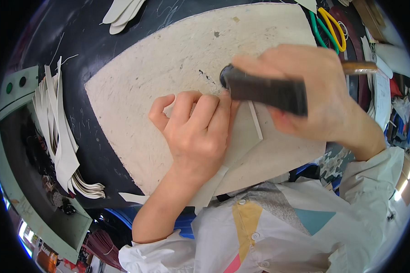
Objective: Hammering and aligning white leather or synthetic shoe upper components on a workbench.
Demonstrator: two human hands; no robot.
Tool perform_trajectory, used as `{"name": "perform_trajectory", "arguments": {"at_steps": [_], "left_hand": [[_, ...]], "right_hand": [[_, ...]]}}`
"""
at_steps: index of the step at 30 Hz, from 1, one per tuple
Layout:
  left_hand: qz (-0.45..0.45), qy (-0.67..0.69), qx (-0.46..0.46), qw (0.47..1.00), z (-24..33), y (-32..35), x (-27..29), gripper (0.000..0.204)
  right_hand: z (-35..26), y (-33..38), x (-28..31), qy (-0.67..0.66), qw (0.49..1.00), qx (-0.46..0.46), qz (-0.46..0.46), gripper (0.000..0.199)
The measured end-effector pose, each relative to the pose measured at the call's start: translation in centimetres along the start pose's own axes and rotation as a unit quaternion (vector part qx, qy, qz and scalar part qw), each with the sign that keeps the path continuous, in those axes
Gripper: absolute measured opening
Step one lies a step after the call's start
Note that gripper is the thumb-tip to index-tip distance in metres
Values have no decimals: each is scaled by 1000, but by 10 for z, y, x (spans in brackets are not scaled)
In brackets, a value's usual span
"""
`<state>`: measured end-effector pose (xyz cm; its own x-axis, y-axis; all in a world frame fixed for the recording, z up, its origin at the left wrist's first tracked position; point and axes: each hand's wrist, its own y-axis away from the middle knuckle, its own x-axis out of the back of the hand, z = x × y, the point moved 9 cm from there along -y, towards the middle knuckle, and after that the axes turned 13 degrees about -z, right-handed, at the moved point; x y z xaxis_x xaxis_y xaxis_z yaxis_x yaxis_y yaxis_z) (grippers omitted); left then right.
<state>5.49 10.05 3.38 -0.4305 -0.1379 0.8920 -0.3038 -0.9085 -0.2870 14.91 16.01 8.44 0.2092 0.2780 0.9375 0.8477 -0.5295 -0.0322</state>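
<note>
My right hand (305, 86) is wrapped round a hammer and slightly smeared by motion. The hammer's black head (269, 91) reaches left to my left fingertips, and its brownish handle (360, 68) sticks out beyond my right hand. With fingers bent, my left hand (196, 120) holds down a thin pale leather-like piece (243, 143) that has a folded strip along its right edge. The left thumb is mostly hidden, as is the spot under the hammer's tip. Both hands are over a large, worn cream board (136, 91).
Stacked pale cut pieces (61, 132) hang at the left beside a green-grey machine frame (9, 98). More cut pieces (123, 13) lie at the far left. Scissors with green and yellow handles (330, 29) rest at the far right, on the dark tabletop (91, 36).
</note>
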Motion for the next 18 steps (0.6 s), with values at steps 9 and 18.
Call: {"name": "perform_trajectory", "arguments": {"at_steps": [9, 18], "left_hand": [[8, -86, -33, 996, 5, 2, 4, 20], [13, -23, 6, 1000, 8, 10, -3, 19]], "right_hand": [[1, 2, -10, -24, 999, -13, -40, 50], [-8, 9, -2, 16, 999, 21, 40, 53]]}}
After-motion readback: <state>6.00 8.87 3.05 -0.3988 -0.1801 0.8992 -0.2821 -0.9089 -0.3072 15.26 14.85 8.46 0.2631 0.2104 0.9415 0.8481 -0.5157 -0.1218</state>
